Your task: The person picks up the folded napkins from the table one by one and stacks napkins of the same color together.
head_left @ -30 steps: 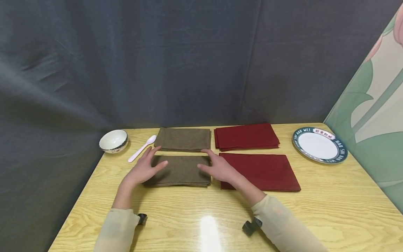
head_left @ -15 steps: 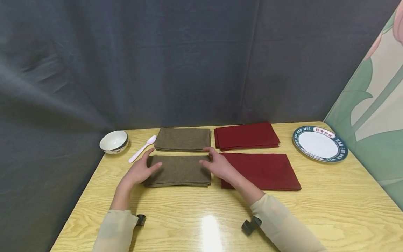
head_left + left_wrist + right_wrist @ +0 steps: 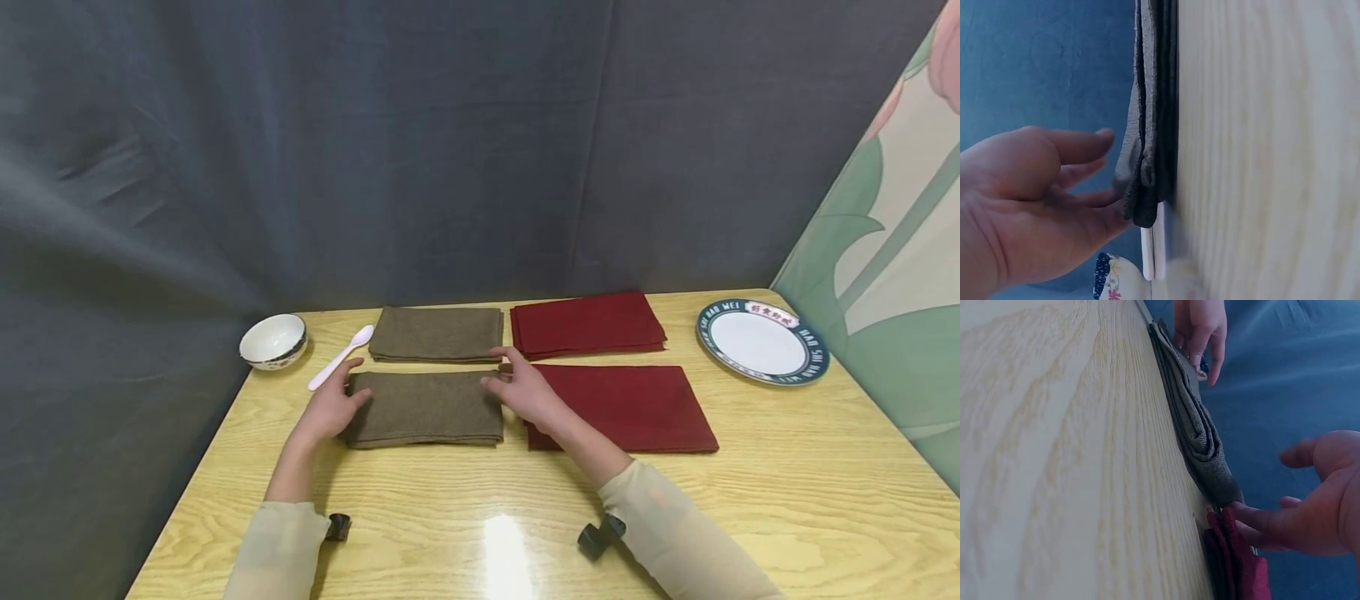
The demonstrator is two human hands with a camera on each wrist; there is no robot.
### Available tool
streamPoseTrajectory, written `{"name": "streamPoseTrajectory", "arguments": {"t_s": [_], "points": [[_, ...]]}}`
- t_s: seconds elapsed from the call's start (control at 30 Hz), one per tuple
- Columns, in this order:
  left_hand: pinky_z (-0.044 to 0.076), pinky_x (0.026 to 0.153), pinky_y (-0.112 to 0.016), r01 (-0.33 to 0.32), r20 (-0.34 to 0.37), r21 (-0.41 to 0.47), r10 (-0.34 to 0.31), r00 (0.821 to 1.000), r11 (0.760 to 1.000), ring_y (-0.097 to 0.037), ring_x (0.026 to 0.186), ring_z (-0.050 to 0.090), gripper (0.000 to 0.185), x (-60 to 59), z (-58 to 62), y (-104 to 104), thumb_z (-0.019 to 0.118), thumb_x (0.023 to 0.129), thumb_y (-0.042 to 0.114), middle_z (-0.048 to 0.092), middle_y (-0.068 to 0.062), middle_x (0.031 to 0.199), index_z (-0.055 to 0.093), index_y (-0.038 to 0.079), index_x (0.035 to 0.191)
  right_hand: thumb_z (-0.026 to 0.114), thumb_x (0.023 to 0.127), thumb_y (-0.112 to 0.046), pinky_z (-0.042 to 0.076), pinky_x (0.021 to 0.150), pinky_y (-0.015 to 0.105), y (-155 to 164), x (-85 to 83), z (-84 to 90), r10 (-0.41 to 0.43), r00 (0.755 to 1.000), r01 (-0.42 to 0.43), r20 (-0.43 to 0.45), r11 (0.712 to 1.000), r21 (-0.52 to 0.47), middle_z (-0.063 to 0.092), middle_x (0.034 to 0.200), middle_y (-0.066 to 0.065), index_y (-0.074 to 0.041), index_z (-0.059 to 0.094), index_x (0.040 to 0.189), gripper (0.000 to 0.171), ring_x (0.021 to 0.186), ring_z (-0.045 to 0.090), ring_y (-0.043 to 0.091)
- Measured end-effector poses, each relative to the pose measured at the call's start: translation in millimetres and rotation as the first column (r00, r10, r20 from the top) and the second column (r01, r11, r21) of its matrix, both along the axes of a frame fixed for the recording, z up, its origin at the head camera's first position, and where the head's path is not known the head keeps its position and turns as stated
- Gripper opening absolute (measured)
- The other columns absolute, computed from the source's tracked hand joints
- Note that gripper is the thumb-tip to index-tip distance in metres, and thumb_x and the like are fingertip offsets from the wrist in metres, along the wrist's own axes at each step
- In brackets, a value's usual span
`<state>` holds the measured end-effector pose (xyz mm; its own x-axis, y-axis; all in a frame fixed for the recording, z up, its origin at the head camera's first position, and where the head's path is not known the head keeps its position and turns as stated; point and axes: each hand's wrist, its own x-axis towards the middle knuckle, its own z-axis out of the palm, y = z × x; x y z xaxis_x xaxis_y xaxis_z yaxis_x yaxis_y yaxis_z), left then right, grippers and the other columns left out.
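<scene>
My left hand [image 3: 330,412] is at the left end of the nearer brown folded cloth [image 3: 427,408]. In the left wrist view, its fingertips [image 3: 1116,215] touch that end, while the thumb stays apart above the layers. Across the cloth, my right hand [image 3: 531,397] is at the right end, beside the nearer red folded cloth [image 3: 622,408]. The right wrist view shows its fingers [image 3: 1260,519] extended where brown and red meet, the thumb raised and apart. Neither hand grips anything. A second brown folded cloth [image 3: 438,332] lies just behind the first.
A far red folded cloth [image 3: 588,325] lies behind the nearer red one. To the left are a pale pink spoon [image 3: 339,360] and a white bowl [image 3: 273,340]. A white plate with a green rim [image 3: 813,358] sits at the right. A dark curtain [image 3: 450,167] borders the table's back and left.
My hands have moved apart: the left slid left toward the brown cloth's left end, the right slightly right toward its right end. The cloths have stayed in place.
</scene>
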<state>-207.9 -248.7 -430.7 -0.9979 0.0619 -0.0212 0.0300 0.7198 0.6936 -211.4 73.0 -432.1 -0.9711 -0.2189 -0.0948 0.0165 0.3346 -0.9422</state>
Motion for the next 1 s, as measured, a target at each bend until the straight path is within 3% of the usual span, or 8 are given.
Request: {"name": "streamPoseTrajectory", "arguments": {"t_s": [0.2, 0.33, 0.57, 0.77, 1.0], "points": [[0.046, 0.098, -0.056, -0.069, -0.039, 0.055, 0.071, 0.997, 0.996, -0.048, 0.122, 0.054, 0.052, -1.1, -2.6, -0.1, 0.061, 0.095, -0.007, 0.053, -0.038, 0.132, 0.047, -0.004, 0.144, 0.065, 0.099, -0.013, 0.050, 0.089, 0.044, 0.9, -2.2, -3.3, -0.028, 0.999, 0.029, 0.027, 1.000, -0.010, 0.055, 0.137, 0.027, -0.011, 0.044, 0.149, 0.054, 0.123, 0.056, 0.036], [0.047, 0.094, -0.055, -0.095, -0.047, 0.072, 0.099, 0.994, 0.993, -0.046, 0.117, 0.056, 0.046, -2.2, -3.1, 0.9, 0.062, 0.094, -0.008, 0.057, -0.035, 0.127, 0.053, -0.005, 0.139, 0.064, 0.098, -0.011, 0.049, 0.081, 0.037, 1.5, -2.5, -2.9, -0.030, 0.999, 0.031, 0.041, 0.999, -0.023, 0.061, 0.129, 0.023, -0.008, 0.043, 0.149, 0.055, 0.108, 0.062, 0.029], [0.039, 0.106, -0.057, -0.104, 0.020, 0.024, 0.104, 0.994, 0.994, -0.049, 0.128, 0.048, 0.043, -3.7, -3.6, 1.6, 0.061, 0.096, -0.001, 0.051, -0.039, 0.135, 0.052, -0.012, 0.137, 0.064, 0.099, -0.010, 0.049, 0.070, 0.032, 1.8, -3.5, -1.1, -0.043, 0.996, 0.046, 0.081, 0.998, -0.043, 0.059, 0.124, 0.019, -0.007, 0.044, 0.148, 0.053, 0.092, 0.059, 0.022], [0.037, 0.109, -0.057, -0.113, 0.034, 0.055, 0.111, 0.993, 0.992, -0.050, 0.133, 0.044, 0.042, -3.1, -4.0, 0.9, 0.062, 0.096, -0.002, 0.049, -0.040, 0.137, 0.054, -0.010, 0.136, 0.065, 0.099, -0.010, 0.050, 0.068, 0.032, 1.4, -4.5, -3.5, -0.052, 0.996, 0.055, 0.077, 0.998, -0.028, 0.058, 0.126, 0.019, -0.008, 0.047, 0.146, 0.050, 0.095, 0.062, 0.024], [0.032, 0.113, -0.055, -0.127, 0.115, 0.116, 0.114, 0.987, 0.985, -0.048, 0.138, 0.037, 0.044, -4.0, -4.7, 1.4, 0.061, 0.098, 0.001, 0.044, -0.037, 0.144, 0.052, -0.011, 0.139, 0.064, 0.098, -0.003, 0.044, 0.058, 0.027, 1.0, -4.4, -8.5, -0.030, 0.998, 0.031, 0.057, 0.999, -0.014, 0.057, 0.123, 0.020, -0.004, 0.050, 0.142, 0.046, 0.088, 0.058, 0.023]]}}
